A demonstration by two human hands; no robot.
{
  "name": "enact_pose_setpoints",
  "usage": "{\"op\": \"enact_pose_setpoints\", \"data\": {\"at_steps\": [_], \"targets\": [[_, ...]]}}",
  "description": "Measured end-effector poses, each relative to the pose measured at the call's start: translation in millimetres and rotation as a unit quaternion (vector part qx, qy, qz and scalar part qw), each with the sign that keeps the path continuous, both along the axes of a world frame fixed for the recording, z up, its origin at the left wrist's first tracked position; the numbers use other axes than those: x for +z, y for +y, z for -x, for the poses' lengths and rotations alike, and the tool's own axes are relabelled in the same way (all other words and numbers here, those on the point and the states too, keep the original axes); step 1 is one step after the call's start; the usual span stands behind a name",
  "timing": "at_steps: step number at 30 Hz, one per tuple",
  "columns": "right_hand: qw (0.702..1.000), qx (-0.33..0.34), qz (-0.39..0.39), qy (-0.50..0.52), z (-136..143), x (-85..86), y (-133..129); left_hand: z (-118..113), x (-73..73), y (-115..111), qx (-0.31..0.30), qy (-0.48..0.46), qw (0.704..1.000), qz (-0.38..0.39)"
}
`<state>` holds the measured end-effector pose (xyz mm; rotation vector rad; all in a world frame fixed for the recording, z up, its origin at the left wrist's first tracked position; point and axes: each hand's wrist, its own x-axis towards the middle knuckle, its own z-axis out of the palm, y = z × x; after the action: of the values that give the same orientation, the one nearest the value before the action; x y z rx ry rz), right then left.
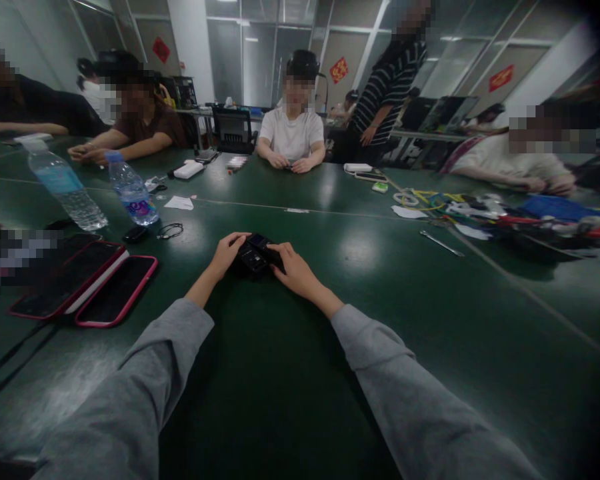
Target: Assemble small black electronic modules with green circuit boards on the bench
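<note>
A small black box-like object [253, 257] with pale markings lies on the dark green table [280, 360], in front of me. My left hand [229, 252] grips its left side, the fingertips on the top edge. Against its right side is my right hand [293, 268], its fingers closed on a dark flat piece that touches or belongs to the same object; which of these I cannot tell. Both sleeves are grey. The underside of the object is hidden.
Left stand two water bottles [70, 190] [133, 193], with phones [116, 293] in red cases nearer me. Cables and tools [510, 217] are heaped at the right, near a wrench [441, 243]. Across the table sits a person [293, 130]; others sit at both sides.
</note>
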<state>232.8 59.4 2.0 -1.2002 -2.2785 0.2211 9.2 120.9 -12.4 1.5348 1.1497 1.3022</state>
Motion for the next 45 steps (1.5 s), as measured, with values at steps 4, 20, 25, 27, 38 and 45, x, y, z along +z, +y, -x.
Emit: {"op": "enact_pose_setpoints", "data": {"at_steps": [4, 20, 25, 27, 38, 45], "targets": [[1.000, -0.002, 0.005, 0.002, -0.3, 1.6, -1.3, 0.2, -0.2, -0.3, -0.003, -0.002, 1.000, -0.001], [0.994, -0.098, -0.034, 0.020, -4.6, -2.0, 2.2, 0.1, -1.3, 0.4, -0.027, -0.030, 0.999, 0.011], [0.975, -0.213, -0.059, -0.008, -6.3, -3.6, 3.1, 0.4, -0.3, 0.3, -0.033, -0.030, 0.999, 0.024], [0.973, -0.218, -0.070, -0.027, -5.6, -2.5, 2.1, 0.6, -0.2, 0.4, -0.034, -0.025, 0.999, 0.023], [0.981, -0.151, -0.105, -0.064, 1.2, 5.0, -5.8, 0.7, -1.5, 0.5, -0.025, -0.014, 0.999, 0.025], [0.983, -0.123, -0.112, -0.074, 1.5, 5.6, -6.4, 0.1, 1.1, -1.4, -0.021, -0.009, 1.000, 0.017]]}}
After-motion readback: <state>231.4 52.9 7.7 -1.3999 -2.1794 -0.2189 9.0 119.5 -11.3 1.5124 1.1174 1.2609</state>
